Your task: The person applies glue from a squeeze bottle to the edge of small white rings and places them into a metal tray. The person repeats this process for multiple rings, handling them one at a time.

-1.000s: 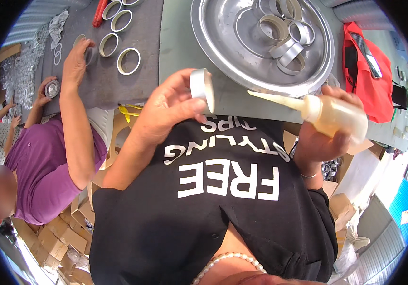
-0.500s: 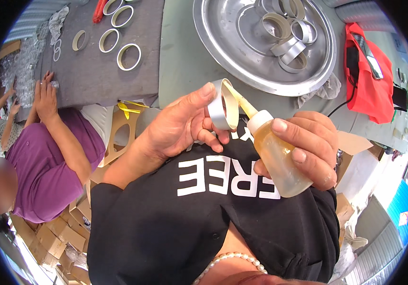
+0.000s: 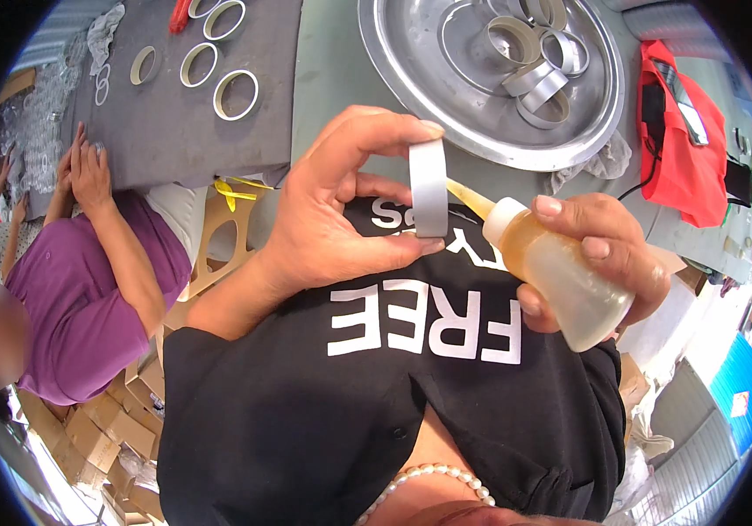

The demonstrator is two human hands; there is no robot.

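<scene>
Between the thumb and fingers of my left hand (image 3: 341,197) is a silver ring band (image 3: 429,190), turned so its smooth outer face shows. My right hand (image 3: 608,254) grips a translucent squeeze bottle (image 3: 573,280) with a white collar and a tapered nozzle, tilted toward the band. Amber liquid shows in the bottle near the collar. The nozzle tip is at the band's right edge; whether it touches is hidden. Beyond my hands, a round metal tray (image 3: 411,83) holds several similar silver bands (image 3: 541,92).
Several pale rings (image 3: 236,95) lie on the grey cloth-covered table (image 3: 174,131) at left. A co-worker in a purple shirt (image 3: 95,298) sits there. A red bag (image 3: 683,140) with a dark phone-like object lies right of the tray, beside a grey rag (image 3: 599,162). Cardboard boxes (image 3: 100,434) stand lower left.
My left hand has turned the band from showing its open side to nearly edge-on, with fingers now spanning its top and bottom. The bottle has shifted right and tilted further over.
</scene>
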